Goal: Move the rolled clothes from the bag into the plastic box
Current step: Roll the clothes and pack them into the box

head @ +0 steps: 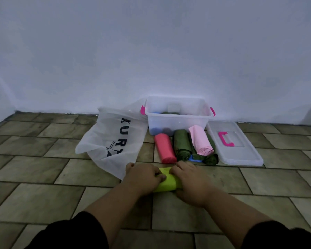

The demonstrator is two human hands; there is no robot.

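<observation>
We hold the lime roll (166, 185), left hand (144, 177) and right hand (190, 180) fingers (159, 177) clasped round it; next it needs lifting to the box (169, 123) at twelve o'clock

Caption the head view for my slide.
Left hand and right hand hold a lime clothes roll on the floor before the bag and open plastic box.

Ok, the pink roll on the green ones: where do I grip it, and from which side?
Grip the pink roll round its middle, coming from above. It lies on top of the dark green rolls, so its upper face and long sides are free, while its near end shows loose layers that could unroll. The left hand and right hand grip the yellow-green roll.
</observation>
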